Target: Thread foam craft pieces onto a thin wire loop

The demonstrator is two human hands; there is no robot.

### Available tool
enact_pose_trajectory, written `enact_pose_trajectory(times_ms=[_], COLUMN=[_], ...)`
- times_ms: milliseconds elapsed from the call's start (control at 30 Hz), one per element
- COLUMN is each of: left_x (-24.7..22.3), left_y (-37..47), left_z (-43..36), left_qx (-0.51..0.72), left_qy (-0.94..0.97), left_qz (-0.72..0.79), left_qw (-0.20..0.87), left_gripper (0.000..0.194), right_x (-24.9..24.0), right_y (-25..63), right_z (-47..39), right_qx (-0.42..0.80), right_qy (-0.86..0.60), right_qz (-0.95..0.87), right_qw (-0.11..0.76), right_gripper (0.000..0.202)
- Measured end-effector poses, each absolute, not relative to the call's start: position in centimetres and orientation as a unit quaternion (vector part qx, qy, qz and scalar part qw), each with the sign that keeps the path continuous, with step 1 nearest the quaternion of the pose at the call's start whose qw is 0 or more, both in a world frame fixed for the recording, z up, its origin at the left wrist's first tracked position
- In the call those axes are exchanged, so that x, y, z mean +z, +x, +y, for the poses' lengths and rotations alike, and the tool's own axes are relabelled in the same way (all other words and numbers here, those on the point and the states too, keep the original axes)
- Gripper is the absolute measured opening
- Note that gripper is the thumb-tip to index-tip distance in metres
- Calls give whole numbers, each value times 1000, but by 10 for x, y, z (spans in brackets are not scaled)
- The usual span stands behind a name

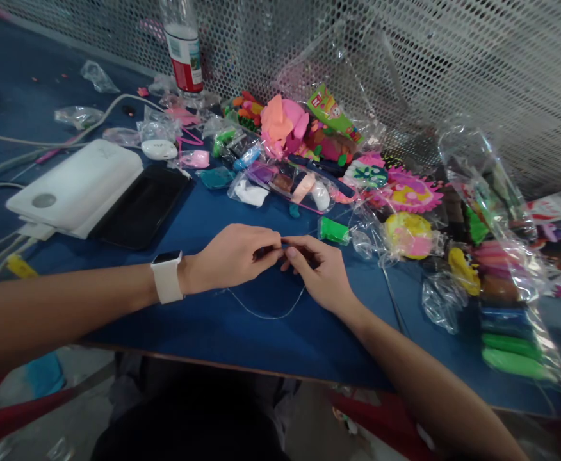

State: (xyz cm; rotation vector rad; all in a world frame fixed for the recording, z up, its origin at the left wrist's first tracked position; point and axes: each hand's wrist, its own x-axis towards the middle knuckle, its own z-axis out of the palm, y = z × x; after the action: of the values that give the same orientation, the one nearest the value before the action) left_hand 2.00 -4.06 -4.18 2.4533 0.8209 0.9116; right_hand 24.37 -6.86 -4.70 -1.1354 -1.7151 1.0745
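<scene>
Left hand (232, 256) pinched closed, fingertips meeting the right's. Thin pale thread (271, 318) curves on body side of, and between, both hands. Right hand (321, 269) pinched too; can't tell what's gripped. Green packet (333, 231) just beyond it.

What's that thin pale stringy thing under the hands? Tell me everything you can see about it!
It's a fine, whitish, thread-like strand, maybe clear plastic or cord. It makes a loose curve, like a smile, near the front of the blue tabletop; whether it hangs or lies there is unclear. Its right side rises to the right hand, and its left side fades out below the left hand. No beads show along the curve. Its ends can't be made out.
</scene>
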Motion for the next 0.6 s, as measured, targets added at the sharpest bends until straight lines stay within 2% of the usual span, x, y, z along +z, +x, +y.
enact_pose_trajectory(times_ms=[600], left_x=[-44], left_y=[20], left_z=[-41], left_qx=[302], left_qy=[890], left_qz=[300], left_qw=[161], left_gripper=[27], right_x=[-45], right_y=[244], right_z=[-69], right_qx=[425], right_qy=[-459], right_qz=[-682], right_qw=[379], right_gripper=[25])
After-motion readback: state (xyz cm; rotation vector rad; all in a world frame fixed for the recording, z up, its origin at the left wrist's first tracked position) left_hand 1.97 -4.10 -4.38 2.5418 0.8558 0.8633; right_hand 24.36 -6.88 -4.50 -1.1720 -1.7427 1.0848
